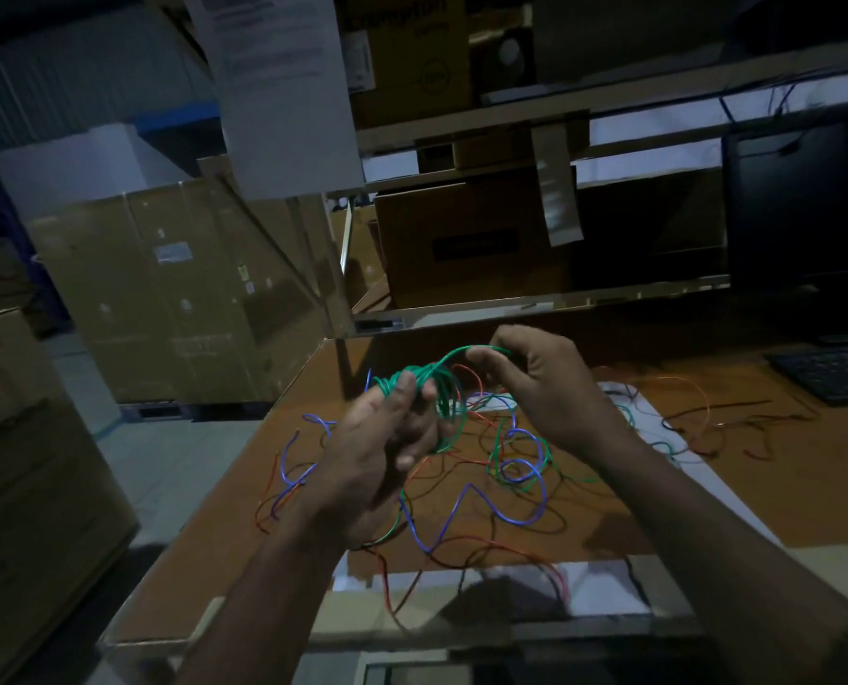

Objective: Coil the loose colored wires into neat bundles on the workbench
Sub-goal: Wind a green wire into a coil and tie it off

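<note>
Getting gripped in the left hand (387, 437) above the counter (738, 467): a green wire coil (437, 388), its free end being pinched by the right hand (535, 383) fingers. Loose blue wire (521, 452) and red wire (461, 541) are being left tangled underneath, spilling over the near edge. Keyboard (830, 375) and monitor (802, 200) are crowding the far right; cardboard boxes (175, 289) are lining the left.

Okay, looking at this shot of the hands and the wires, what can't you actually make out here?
Head view, dim light:
- Green wire coil: the left hand covers part of it, so its loops cannot be counted.
- Right hand: its fingertips curl round the green strand, hiding the pinch.
- Paper sheet: print blurred, top cut by the frame.
- Keyboard: cut by the right edge.
- Loose wires on the workbench: tangled, ends untraceable.
</note>
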{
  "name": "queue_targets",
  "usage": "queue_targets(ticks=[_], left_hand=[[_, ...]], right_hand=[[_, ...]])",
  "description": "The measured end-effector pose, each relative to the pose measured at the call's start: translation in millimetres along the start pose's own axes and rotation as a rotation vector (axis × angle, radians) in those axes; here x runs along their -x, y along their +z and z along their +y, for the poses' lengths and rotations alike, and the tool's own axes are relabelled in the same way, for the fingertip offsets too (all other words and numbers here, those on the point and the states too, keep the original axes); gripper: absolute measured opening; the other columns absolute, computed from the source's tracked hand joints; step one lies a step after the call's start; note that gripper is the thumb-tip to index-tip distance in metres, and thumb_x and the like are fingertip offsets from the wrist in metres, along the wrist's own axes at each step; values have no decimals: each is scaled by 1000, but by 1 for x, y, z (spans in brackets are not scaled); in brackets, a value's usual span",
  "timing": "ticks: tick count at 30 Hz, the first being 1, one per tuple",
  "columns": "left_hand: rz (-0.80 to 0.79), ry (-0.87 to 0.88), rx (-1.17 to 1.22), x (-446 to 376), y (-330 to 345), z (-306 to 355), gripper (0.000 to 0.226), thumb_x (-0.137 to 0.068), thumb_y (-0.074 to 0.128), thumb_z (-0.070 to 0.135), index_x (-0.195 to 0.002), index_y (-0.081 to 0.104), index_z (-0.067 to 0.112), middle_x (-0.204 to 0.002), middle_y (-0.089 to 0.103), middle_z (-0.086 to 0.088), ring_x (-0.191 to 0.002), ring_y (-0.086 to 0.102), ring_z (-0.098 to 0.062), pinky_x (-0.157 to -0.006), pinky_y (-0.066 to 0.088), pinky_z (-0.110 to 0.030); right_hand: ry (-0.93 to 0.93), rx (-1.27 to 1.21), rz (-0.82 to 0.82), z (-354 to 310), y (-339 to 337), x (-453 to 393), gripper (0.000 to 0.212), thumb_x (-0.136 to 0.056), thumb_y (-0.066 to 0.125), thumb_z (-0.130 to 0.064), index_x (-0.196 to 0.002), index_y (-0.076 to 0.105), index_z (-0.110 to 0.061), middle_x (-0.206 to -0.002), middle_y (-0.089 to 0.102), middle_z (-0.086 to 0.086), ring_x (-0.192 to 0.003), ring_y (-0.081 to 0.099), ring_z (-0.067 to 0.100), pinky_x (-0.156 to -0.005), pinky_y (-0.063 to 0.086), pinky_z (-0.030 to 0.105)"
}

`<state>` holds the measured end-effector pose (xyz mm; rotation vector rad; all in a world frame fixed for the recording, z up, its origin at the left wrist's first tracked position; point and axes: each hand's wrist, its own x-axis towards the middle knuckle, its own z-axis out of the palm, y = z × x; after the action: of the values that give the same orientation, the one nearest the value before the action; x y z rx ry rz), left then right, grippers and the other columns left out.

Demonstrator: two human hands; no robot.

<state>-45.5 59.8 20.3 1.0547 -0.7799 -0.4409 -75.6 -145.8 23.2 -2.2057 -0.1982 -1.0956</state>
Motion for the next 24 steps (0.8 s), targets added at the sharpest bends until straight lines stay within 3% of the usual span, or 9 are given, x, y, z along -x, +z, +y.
queue_targets(ticks=[2,6,8,10,12,16,19,22,24], left_hand=[[-23,27,201,1,-5,10,30,-106,45,35,-90,62,15,-54,36,8,-41,35,-3,-82,55,-26],[-8,178,573,-6,-23,32,38,-114,30,28,-93,60,16,-58,48,6,-45,45,-4,-82,55,-23],[126,225,683,-11,-26,36,35,-113,34,22,-91,61,15,-65,55,9,-50,50,-2,-78,56,-23],[282,237,702,-16,-27,34,36,-112,39,19,-85,62,15,-69,61,9,-53,56,-1,-72,59,-25],[376,236,666,-18,-25,31,34,-111,42,20,-85,62,15,-70,64,8,-55,60,-1,-72,61,-27],[456,292,453,-22,-29,22,25,-109,46,25,-92,60,14,-74,70,3,-60,65,-6,-81,62,-32],[485,345,56,-26,-32,9,28,-111,41,28,-96,60,14,-93,80,-9,-93,77,-22,-94,58,-37],[391,255,-310,-21,-28,-3,36,-112,37,26,-96,68,18,-110,78,-13,-115,71,-19,-108,46,-38],[279,195,-544,-15,-26,-12,40,-110,39,30,-95,74,19,-107,78,-3,-111,69,-9,-100,47,-31]], right_hand=[[71,-128,-56,5,4,6,40,-99,48,-51,-75,58,-20,-65,53,-4,-59,50,6,-56,43,35],[168,-221,-195,12,12,29,18,-104,52,-31,-90,56,-21,-73,59,7,-66,65,20,-56,49,20],[187,-273,-212,12,20,39,11,-106,49,-30,-100,52,-21,-73,56,10,-58,60,19,-52,49,25],[193,-221,-167,10,29,44,10,-107,46,-34,-103,48,-25,-69,51,-2,-54,48,7,-50,41,31],[171,-83,-144,9,34,47,10,-106,48,-34,-99,48,-27,-71,53,-7,-59,48,6,-54,41,37],[-50,288,-330,-8,32,49,15,-101,57,-41,-96,56,-27,-84,61,-12,-79,58,11,-70,50,38],[-175,312,-508,-25,25,48,20,-100,56,-44,-105,64,-26,-99,66,-8,-93,59,13,-79,49,38],[-255,197,-436,-38,22,47,17,-99,58,-41,-106,64,-26,-98,62,-10,-90,55,6,-74,49,34],[-213,111,-309,-39,22,43,18,-100,52,-40,-105,64,-28,-93,56,-14,-84,52,3,-69,46,26]])
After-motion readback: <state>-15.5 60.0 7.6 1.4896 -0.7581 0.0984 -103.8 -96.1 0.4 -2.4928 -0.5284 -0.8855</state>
